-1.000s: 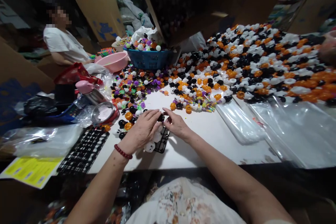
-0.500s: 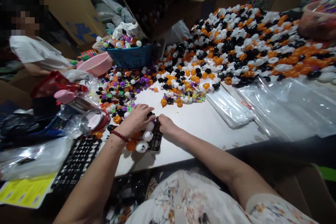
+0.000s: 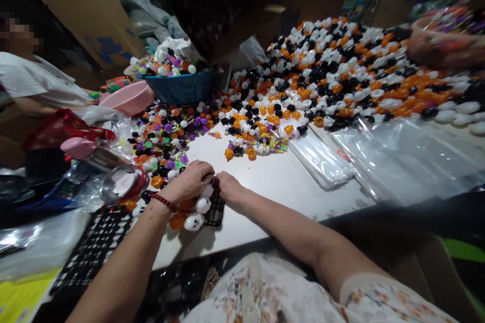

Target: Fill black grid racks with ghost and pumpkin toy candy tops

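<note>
A small black grid tray (image 3: 215, 210) stands on the white table (image 3: 248, 222) in front of me. White skull-like pieces (image 3: 194, 221) and orange pumpkin-like pieces (image 3: 177, 220) sit in a row along its left side. My left hand (image 3: 192, 179), with a red bead bracelet at the wrist, reaches over the tray's far end, fingers curled down and closed. Touching or nearly touching those fingertips, my right hand (image 3: 229, 188) is closed in a pinch at the tray's far right corner. Whatever is between the fingers of either hand is hidden.
A large heap of orange, black and white pieces (image 3: 341, 68) covers the back right. Clear plastic bags (image 3: 322, 156) lie before it. Further left are a blue basket (image 3: 178, 89), a pink basin (image 3: 131, 99), a pink-lidded flask (image 3: 89, 154) and a black grid (image 3: 91, 247). A person sits far left.
The whole view has shifted, so the scene sits a little further left. Both hands stay at the tray's far end and have drawn closer together.
</note>
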Motion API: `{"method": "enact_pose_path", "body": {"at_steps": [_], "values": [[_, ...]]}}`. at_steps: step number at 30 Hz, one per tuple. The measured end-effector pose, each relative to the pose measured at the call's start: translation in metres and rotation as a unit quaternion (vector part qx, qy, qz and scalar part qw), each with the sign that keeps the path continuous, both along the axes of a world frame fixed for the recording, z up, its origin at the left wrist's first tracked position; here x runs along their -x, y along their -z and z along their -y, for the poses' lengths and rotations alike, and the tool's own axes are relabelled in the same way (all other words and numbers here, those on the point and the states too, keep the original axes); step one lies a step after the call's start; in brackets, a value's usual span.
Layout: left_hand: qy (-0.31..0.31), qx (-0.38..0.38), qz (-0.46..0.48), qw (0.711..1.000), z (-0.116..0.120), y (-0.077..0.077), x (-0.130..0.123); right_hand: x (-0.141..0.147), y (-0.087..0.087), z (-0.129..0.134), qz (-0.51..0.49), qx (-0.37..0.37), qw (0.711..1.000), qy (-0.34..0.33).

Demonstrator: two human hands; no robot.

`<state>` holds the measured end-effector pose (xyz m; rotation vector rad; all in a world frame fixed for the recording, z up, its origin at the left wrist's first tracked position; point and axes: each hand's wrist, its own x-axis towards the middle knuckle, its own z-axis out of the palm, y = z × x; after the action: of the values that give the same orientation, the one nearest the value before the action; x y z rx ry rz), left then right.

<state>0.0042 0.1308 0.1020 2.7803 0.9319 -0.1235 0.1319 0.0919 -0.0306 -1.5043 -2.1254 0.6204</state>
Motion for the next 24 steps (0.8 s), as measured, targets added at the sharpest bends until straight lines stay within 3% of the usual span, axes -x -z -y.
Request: {"method": "enact_pose_path", "body": {"at_steps": [4,6,9,11,13,18,21,24], "values": [[-0.001,-0.093,0.041,0.995,0.019,-0.009,-0.003,-0.006,-0.006,0.003,-0.003,-0.012,1.000,-0.007],[0.005,-0.152,0.109,0.982,0.047,-0.016,-0.002,-0.021,-0.015,0.003,-0.005,-0.035,0.999,0.012],[0.066,-0.140,0.177,0.972,0.106,-0.015,0.004,-0.058,-0.036,-0.004,0.046,-0.070,0.990,0.110],[0.093,-0.091,0.161,0.978,0.143,0.002,0.011,-0.086,-0.050,-0.014,0.120,-0.063,0.973,0.184],[0.077,-0.081,0.143,0.983,0.168,0.032,0.020,-0.108,-0.061,-0.027,0.162,-0.050,0.962,0.212],[-0.040,-0.176,0.149,0.972,0.187,0.114,0.052,-0.125,-0.065,-0.048,0.193,-0.007,0.963,0.189],[-0.090,-0.206,0.151,0.963,0.189,0.138,0.064,-0.119,-0.057,-0.049,0.193,0.004,0.962,0.193],[-0.113,-0.217,0.174,0.954,0.188,0.144,0.063,-0.113,-0.050,-0.044,0.182,0.010,0.963,0.200]]}}
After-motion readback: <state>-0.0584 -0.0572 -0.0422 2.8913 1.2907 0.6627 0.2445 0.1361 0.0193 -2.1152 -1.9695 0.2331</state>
